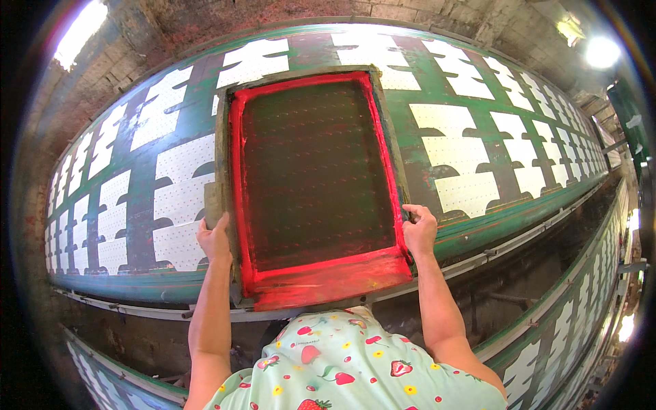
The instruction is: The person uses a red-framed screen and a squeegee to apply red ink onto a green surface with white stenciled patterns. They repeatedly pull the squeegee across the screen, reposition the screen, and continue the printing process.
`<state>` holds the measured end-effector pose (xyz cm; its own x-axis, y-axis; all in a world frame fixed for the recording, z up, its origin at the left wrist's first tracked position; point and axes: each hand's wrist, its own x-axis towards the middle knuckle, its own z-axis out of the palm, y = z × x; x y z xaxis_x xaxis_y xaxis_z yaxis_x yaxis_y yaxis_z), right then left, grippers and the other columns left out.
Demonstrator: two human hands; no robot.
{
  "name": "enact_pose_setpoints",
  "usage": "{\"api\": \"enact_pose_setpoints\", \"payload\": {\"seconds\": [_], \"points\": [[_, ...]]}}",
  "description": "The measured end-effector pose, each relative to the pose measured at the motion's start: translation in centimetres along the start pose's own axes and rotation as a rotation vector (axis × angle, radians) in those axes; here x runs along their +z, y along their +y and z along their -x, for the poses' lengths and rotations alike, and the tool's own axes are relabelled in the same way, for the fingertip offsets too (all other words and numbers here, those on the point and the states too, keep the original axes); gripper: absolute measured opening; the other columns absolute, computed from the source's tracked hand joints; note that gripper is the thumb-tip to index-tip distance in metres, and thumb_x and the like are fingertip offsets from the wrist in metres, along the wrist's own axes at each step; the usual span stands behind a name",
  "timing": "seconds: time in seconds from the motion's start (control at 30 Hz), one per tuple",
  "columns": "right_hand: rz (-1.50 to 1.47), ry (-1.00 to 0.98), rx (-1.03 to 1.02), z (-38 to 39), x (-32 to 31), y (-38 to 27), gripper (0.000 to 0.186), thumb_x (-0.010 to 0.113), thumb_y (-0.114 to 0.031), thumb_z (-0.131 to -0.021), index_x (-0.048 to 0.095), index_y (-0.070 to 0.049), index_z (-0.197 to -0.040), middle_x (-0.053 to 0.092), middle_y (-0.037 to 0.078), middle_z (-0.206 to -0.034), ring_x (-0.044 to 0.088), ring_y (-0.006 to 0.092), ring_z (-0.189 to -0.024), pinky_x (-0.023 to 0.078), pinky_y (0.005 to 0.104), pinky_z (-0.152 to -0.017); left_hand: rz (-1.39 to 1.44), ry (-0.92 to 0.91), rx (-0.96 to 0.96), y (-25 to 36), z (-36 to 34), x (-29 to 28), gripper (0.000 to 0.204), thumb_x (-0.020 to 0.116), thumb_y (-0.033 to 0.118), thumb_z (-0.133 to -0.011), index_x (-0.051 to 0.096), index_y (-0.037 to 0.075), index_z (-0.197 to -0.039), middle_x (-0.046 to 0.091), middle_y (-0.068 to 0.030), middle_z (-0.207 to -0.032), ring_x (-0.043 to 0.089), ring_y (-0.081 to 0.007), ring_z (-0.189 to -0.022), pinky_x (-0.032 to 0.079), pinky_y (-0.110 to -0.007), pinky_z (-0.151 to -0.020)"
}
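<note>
A large rectangular screen printing frame [314, 178] is in front of me, over the long green table. Its dark mesh carries rows of small faint marks, and thick red ink borders it, widest along the near end. My left hand [214, 240] grips the left side rail near its lower part, thumb up. On the opposite rail, my right hand [419, 231] is closed with its fingers curled at the edge. White dotted cut pieces [183, 198] lie flat to the left of the frame, and more white pieces [465, 186] to the right. Whether the frame touches the table, I cannot tell.
The green table [437, 256] curves away to both sides, with a metal rail [506, 254] along its near edge. Behind me at the lower right stands another table with white pieces [523, 369]. A rough wall [184, 24] runs along the far side.
</note>
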<state>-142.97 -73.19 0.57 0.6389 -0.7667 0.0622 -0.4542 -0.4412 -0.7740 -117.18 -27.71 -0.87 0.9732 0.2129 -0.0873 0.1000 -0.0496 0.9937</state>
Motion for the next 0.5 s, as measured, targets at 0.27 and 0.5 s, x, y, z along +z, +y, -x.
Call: {"api": "enact_pose_setpoints", "payload": {"seconds": [0.27,0.5], "points": [[-0.077,-0.028,0.115,-2.3,-3.0,5.2,0.041,0.074,0.006,-0.081,0.087,-0.009,-0.117,0.079,0.011,-0.108,0.074,0.0257,-0.088,0.059,0.0385,-0.082,-0.053,-0.011,0.022,0.5,3.6,4.6,0.031,0.089,0.007,-0.095,0.078,0.000,-0.123,0.082,-0.0066,-0.112,0.075,-0.0164,-0.098,0.057,-0.034,-0.091],[-0.016,-0.059,-0.067,-2.4,-4.7,5.8,0.043,0.079,0.002,-0.086,0.083,-0.008,-0.128,0.078,0.016,-0.120,0.075,0.0316,-0.100,0.060,0.0420,-0.092,-0.090,-0.012,0.032,-0.2,4.3,6.0,0.028,0.088,0.009,-0.096,0.080,0.000,-0.121,0.082,-0.0067,-0.111,0.074,-0.0173,-0.099,0.057,-0.035,-0.091]]}}
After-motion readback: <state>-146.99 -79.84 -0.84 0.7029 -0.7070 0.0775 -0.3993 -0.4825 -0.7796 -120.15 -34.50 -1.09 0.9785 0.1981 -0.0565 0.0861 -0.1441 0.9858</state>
